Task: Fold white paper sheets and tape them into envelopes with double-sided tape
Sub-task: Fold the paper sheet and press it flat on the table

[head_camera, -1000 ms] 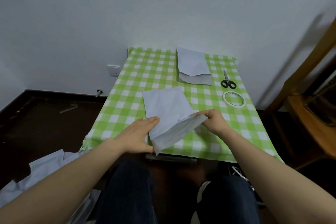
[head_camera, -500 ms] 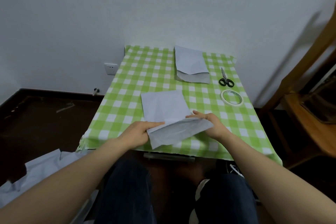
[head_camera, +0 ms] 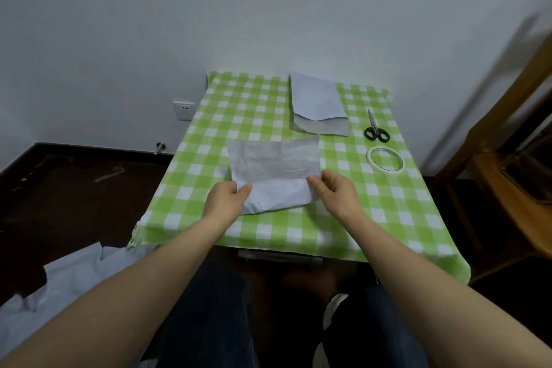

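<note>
Crinkled white paper sheet lay mid-table on the glossy green-white checked cloth, near flap folded up. Left hand pinched the flap's left end and right hand pinched its right end, thumbs on top. Pale ring of double-sided tape and black-handled scissors sat to the right, apart.

A creased white paper sheet lies mid-frame; a folded envelope lies above it, a tape roll at right.
</note>
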A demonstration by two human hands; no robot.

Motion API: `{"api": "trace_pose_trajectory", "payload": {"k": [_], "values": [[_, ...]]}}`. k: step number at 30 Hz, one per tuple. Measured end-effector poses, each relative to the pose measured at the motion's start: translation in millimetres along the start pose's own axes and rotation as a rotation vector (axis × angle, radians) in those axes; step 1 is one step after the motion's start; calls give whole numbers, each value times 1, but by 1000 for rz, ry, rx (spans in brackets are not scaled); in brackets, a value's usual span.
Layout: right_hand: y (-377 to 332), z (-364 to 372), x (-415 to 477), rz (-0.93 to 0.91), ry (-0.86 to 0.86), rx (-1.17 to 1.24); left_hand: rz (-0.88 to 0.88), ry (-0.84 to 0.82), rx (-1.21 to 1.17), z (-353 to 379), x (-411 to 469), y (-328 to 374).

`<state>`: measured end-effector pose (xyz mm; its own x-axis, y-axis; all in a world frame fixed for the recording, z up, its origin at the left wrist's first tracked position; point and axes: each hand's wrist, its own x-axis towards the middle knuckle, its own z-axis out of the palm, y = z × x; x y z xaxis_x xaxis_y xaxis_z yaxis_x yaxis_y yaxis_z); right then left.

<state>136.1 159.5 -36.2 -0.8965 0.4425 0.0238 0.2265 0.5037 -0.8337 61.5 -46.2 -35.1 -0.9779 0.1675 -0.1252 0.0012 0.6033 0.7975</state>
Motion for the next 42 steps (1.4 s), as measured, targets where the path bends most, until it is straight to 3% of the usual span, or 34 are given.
{"api": "trace_pose_trajectory", "payload": {"k": [7,16,25,34,36,38,42], "values": [[-5,5,1,104,8,-235,-84,2,8,-1,0,-1],[-17,10,-1,214,52,-413,-18,-34,338,2,-3,-5],[-13,10,-8,123,33,-276,-44,-53,348,-2,-2,-9],[0,14,-6,206,-30,-341,-95,-57,501,-7,-4,-1],[-1,14,-5,212,-34,-348,8,-19,599,-7,-6,4],[-3,13,-5,213,-31,-345,218,21,630,-2,-8,7],[-4,14,-5,201,-22,-330,529,-240,727,20,-12,14]]}}
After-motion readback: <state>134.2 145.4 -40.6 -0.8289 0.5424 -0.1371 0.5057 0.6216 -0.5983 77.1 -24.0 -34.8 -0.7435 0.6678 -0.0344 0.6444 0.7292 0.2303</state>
